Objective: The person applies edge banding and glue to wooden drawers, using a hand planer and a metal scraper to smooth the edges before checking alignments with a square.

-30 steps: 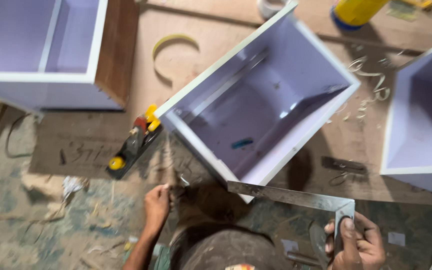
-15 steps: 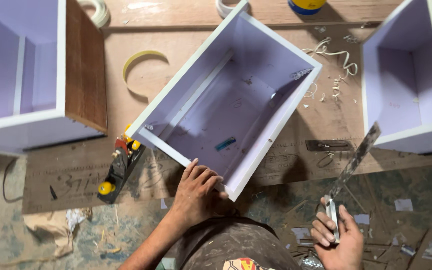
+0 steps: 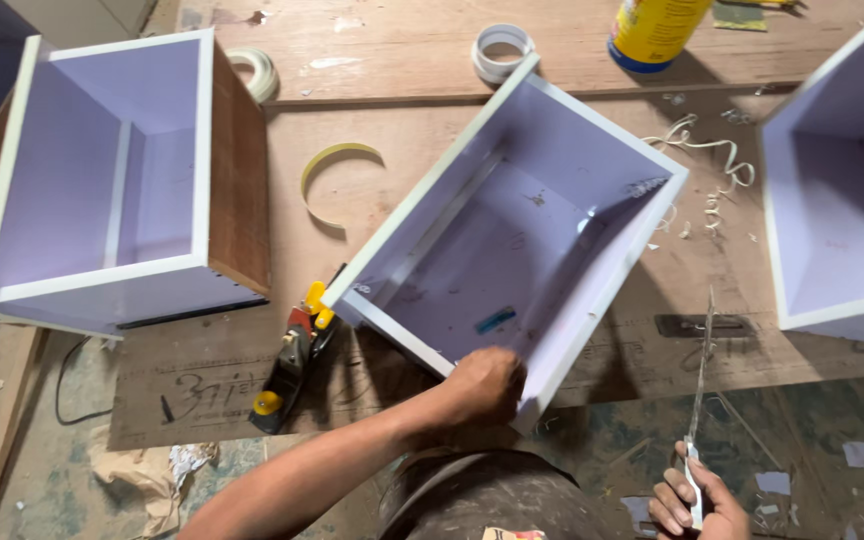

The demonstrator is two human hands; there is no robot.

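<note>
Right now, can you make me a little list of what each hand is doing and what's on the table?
left hand: gripping near corner of the middle open lilac wooden box
right hand: holding a metal try square, blade up
beside box: red and yellow hand plane
other boxes: lilac box at left, lilac box at right
also: curled wood shavings

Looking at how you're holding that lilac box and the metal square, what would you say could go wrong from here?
The lilac box sits tilted at the board's edge, steadied only by the left hand on its near corner; it might tip or slide off. The right hand holds the thin metal square upright, close to the box, so its edge could scratch the laminate. The hand plane lies close by the box and could get knocked.
</note>
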